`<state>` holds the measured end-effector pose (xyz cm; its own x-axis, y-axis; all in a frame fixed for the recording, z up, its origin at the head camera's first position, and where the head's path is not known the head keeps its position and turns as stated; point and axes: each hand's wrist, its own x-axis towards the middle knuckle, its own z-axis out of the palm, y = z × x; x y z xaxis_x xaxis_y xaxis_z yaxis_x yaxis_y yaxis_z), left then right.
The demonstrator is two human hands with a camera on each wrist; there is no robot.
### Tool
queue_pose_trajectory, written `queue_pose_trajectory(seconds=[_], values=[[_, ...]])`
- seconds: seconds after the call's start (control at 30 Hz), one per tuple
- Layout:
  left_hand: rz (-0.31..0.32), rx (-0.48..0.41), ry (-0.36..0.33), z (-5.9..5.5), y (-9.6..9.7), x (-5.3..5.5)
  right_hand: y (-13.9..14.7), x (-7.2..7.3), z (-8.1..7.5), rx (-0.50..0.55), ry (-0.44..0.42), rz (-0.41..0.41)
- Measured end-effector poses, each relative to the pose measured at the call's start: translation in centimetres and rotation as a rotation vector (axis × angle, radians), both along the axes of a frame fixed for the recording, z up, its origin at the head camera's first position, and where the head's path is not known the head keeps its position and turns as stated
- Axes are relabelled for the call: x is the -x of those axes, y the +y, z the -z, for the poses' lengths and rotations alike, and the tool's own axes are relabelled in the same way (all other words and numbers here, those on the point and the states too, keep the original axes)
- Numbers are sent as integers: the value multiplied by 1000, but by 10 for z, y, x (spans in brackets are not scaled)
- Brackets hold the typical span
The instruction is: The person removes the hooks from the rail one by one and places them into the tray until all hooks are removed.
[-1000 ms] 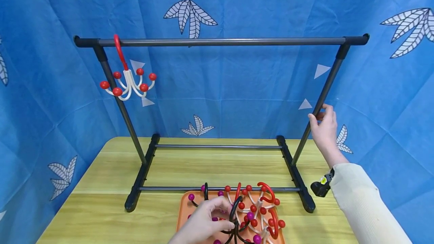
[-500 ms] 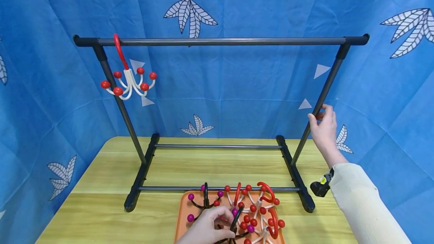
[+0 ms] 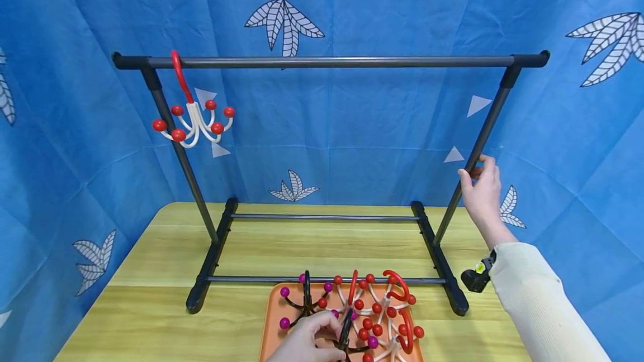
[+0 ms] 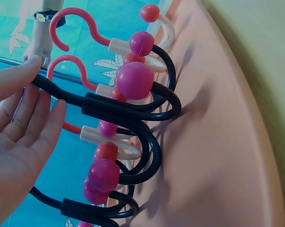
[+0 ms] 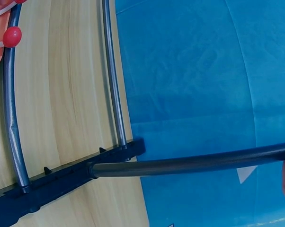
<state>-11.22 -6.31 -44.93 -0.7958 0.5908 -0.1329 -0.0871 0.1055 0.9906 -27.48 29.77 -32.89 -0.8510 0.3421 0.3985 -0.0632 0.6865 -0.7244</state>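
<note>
My left hand point(image 3: 314, 341) is over the orange tray point(image 3: 269, 345) and pinches a black multi-arm hanger point(image 4: 109, 106) by its hook, thumb on one side and fingers on the other. Purple balls tip its curved arms, which hang close to the tray floor in the left wrist view. A second black hanger point(image 3: 306, 300) lies behind it. Several white hangers point(image 3: 386, 300) with red hooks and red balls crowd the tray's right side. My right hand point(image 3: 483, 189) holds the right post point(image 3: 485, 133) of a dark metal rack; only its edge shows in the right wrist view.
One white and red hanger point(image 3: 193, 122) hangs near the left end of the rack's top bar point(image 3: 332, 62). The rack's black feet point(image 3: 208, 267) stand on the wooden table point(image 3: 126, 306). A blue patterned curtain point(image 3: 377, 144) surrounds the back and sides.
The black hanger in my left hand has gone down a little, lower into the tray. My right hand stays on the post.
</note>
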Motion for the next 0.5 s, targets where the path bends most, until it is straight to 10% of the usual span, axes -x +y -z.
queue_pose_trajectory(seconds=[0.27, 0.5], values=[[79, -64, 141, 2, -4, -1, 1, -1, 1, 2, 2, -3], [23, -25, 80, -12, -15, 3, 1, 1, 2, 3, 13, 0]])
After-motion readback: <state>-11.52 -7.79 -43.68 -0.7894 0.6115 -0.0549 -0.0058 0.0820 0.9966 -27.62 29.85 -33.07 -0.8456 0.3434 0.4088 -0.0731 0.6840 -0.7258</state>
